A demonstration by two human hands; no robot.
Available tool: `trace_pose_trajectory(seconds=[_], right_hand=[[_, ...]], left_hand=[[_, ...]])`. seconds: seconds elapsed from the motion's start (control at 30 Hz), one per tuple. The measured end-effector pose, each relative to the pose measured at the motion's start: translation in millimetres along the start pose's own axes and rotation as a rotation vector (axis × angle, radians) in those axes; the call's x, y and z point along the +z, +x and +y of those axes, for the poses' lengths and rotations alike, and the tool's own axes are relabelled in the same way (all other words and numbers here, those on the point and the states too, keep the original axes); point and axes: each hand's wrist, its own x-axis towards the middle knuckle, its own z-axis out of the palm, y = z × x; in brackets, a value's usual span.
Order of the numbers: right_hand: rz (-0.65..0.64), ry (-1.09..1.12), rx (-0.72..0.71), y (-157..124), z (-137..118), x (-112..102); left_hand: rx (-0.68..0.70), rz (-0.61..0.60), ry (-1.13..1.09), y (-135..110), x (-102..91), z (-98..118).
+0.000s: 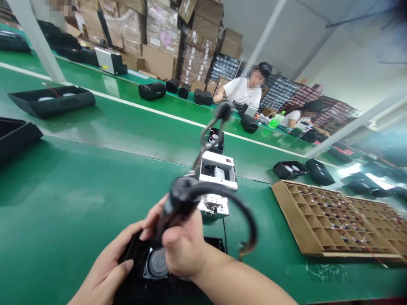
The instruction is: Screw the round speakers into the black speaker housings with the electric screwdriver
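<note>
My right hand (187,245) is wrapped around a black electric screwdriver (178,203), held upright over a black speaker housing (136,288). A black cable (248,212) curves off the tool's top, and a blurred hanger (203,152) rises above it. Inside the housing, a round speaker driver (157,262) with a metal frame shows beside my thumb. The screwdriver's tip is hidden behind my hand. My left hand (108,267) grips the housing's left side, thumb on top near the driver. Just beyond stands a white screw feeder (219,180).
A divided cardboard box (305,220) holding small wired parts lies at the right. Open black housings (54,101) rest at the left, others (289,169) at the right. Across the green table (95,182), a person in a white shirt (243,91) works before stacked cartons.
</note>
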Motion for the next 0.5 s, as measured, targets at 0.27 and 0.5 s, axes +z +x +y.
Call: trace_pose_trajectory(seconds=[0.27,0.5], right_hand=[[0.353,-0.092,-0.322,27,-98,-77],[0.137,-0.291,-0.37,34,-66,-106]], left_hand=[[-0.048,-0.078,-0.009,4,0.5,10],[-0.085,-0.061,-0.028,2,2.6,18]])
